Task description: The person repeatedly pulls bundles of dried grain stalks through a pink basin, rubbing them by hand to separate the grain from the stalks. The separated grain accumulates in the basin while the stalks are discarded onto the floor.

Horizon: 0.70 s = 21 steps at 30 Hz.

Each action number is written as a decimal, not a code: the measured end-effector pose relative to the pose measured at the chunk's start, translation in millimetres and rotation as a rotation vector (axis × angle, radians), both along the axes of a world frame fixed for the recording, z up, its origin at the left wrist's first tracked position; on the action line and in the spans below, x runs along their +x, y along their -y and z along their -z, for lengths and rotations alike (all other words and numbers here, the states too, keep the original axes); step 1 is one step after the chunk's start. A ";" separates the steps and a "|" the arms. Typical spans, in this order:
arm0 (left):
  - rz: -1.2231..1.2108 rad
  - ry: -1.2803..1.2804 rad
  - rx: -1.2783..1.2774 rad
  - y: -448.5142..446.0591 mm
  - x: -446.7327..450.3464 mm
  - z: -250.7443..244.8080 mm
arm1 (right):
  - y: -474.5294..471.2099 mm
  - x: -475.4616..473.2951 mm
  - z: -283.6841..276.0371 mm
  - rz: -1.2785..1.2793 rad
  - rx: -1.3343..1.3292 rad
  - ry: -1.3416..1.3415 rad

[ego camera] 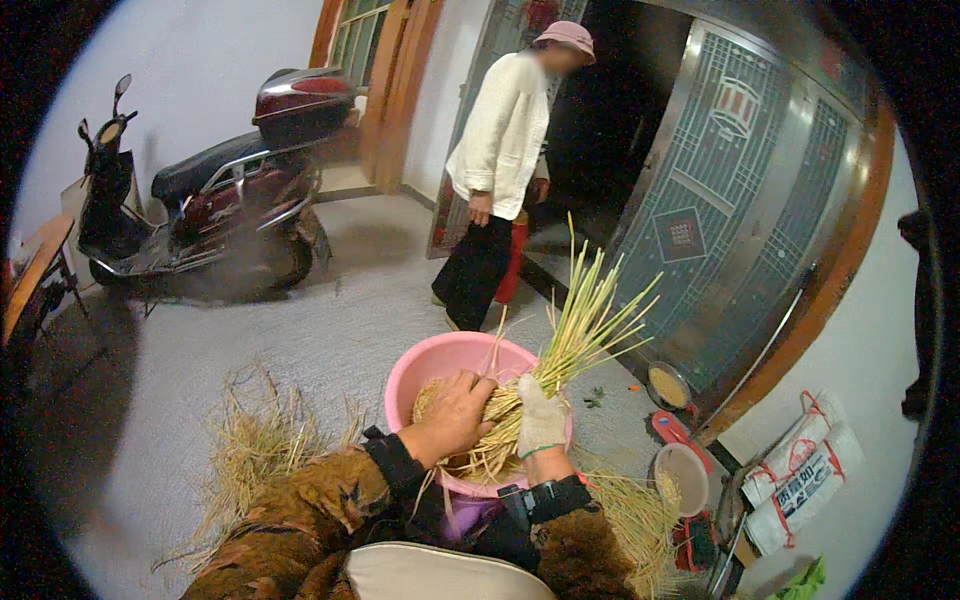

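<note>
A bundle of cut grain stalks (577,337) lies across a pink plastic basin (405,375), its pale green stem ends pointing up and away to the right. My right hand (541,416), in a whitish work glove, grips the bundle at the basin's right side. Bare, my left hand (456,412) rests with bent fingers on the drier ends inside the basin; whether it grips any stalks is unclear. Loose straw and stalk ends fill the basin's lower part. Beneath the basin, part of a purple object (469,516) shows.
Straw piles lie on the floor at left (262,442) and right (637,525). At right are a metal bowl of grain (667,385), a pale plastic bowl (686,480) and white sacks (799,480). Beyond the basin stands a person (499,150) near an open metal door. A scooter (217,195) is parked left.
</note>
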<state>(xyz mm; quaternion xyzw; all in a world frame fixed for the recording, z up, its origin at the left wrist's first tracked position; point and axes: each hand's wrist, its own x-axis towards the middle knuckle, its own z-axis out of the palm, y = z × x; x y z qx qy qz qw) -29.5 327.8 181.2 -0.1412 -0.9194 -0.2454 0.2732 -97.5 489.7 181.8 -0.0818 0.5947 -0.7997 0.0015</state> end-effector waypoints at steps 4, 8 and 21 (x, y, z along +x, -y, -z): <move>-0.032 -0.068 -0.098 1.8 0.8 2.5 | -4.6 12.7 -10.0 0.022 0.100 0.059; -0.052 -0.065 -0.118 8.8 5.6 5.3 | -3.7 -3.6 10.3 0.130 0.157 0.012; -0.067 0.360 -0.017 52.7 0.5 42.8 | -5.0 -35.2 40.8 0.405 0.025 0.051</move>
